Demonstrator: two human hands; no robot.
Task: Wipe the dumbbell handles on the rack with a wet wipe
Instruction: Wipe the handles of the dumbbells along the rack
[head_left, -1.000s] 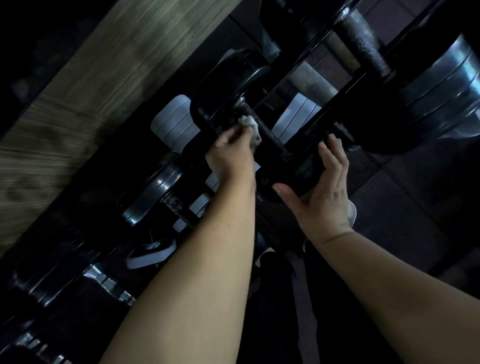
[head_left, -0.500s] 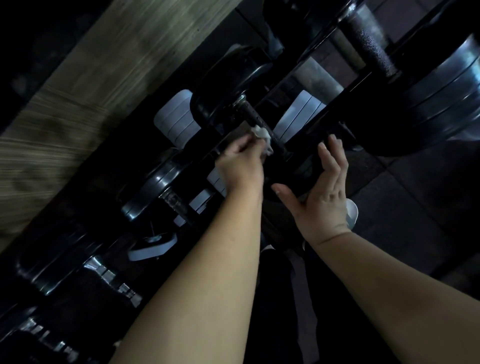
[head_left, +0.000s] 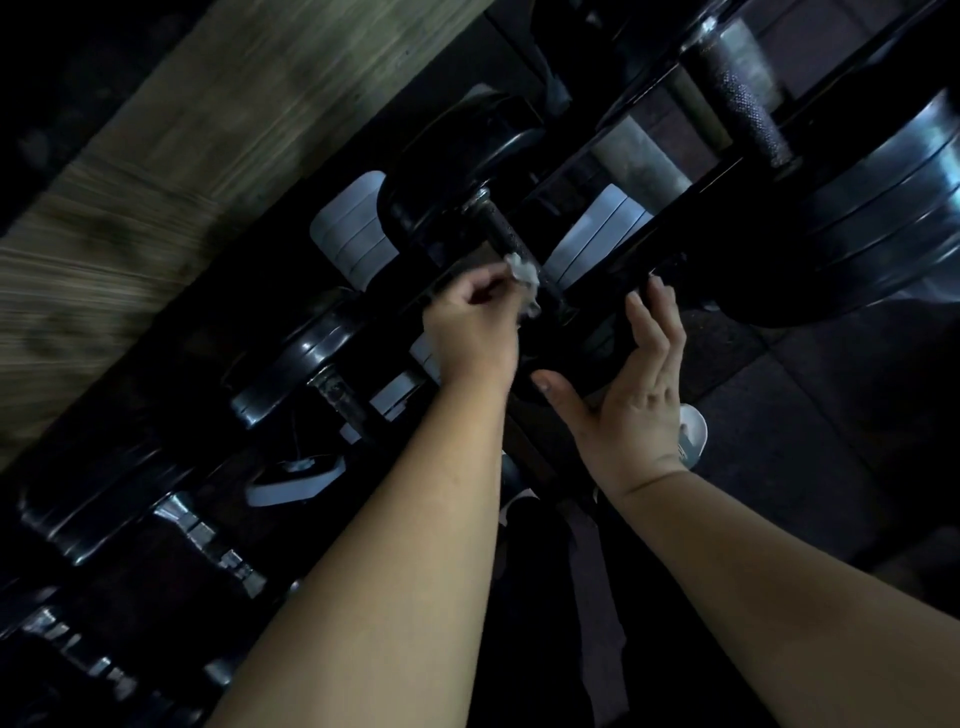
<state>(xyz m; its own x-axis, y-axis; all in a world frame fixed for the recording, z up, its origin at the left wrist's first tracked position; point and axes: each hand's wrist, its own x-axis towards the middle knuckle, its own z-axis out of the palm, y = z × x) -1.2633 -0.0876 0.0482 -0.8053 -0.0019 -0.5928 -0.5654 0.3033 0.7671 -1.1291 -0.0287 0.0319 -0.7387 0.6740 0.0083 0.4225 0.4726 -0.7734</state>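
A black dumbbell lies on the rack at centre, its knurled handle (head_left: 506, 236) running down to the right from its round head (head_left: 457, 156). My left hand (head_left: 470, 332) pinches a crumpled white wet wipe (head_left: 524, 273) against the lower end of that handle. My right hand (head_left: 631, 395) hovers just right of it, fingers spread and empty, its fingertips near the rack's black rail (head_left: 691, 192). The dumbbell's near head is hidden in shadow between my hands.
A bigger dumbbell with a knurled handle (head_left: 743, 109) and stacked plates (head_left: 878, 223) sits upper right. A smaller dumbbell (head_left: 291, 364) lies to the left, with more in the dark at lower left. Wood flooring (head_left: 182, 145) runs along the upper left. A white shoe (head_left: 693, 436) shows below my right hand.
My left hand has slid the wipe down the handle from the far head toward its lower end. My right hand has hardly moved.
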